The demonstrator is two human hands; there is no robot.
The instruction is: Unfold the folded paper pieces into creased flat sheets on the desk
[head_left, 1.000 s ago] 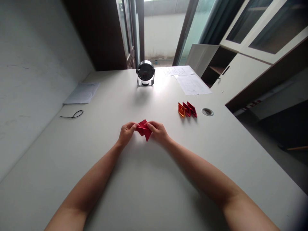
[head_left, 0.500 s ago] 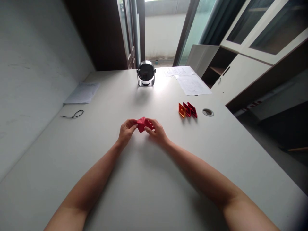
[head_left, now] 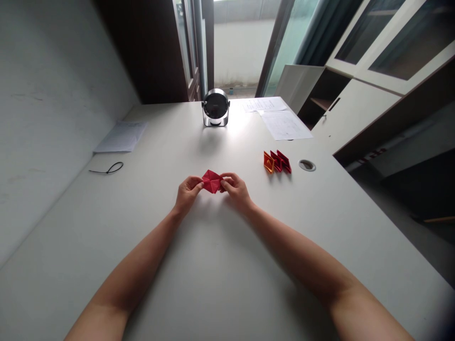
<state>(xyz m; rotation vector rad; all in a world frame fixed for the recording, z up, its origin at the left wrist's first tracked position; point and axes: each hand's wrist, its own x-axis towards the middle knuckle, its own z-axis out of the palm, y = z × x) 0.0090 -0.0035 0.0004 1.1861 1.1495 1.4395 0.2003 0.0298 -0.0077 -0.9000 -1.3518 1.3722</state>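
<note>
A folded red paper piece (head_left: 212,181) with crossing creases is stretched between my two hands above the white table (head_left: 213,265). My left hand (head_left: 188,191) pinches its left corner between thumb and fingers. At the opposite corner, my right hand (head_left: 236,190) has a similar pinch, its fingertips partly covering the paper. Off to the right lie three folded paper pieces in a row, an orange one (head_left: 268,162) and two dark red ones (head_left: 284,161).
A round black device on a silver stand (head_left: 215,108) is at the table's far side. Printed sheets (head_left: 284,125) lie at the back right, more paper (head_left: 121,137) at the left by the wall. A black cable tie (head_left: 108,169) and a round cable hole (head_left: 307,165) flank the work area.
My right hand has shifted slightly right to the paper's right corner. The red paper now shows flatter and wider, with its creased face turned up. My left hand has stayed in place.
</note>
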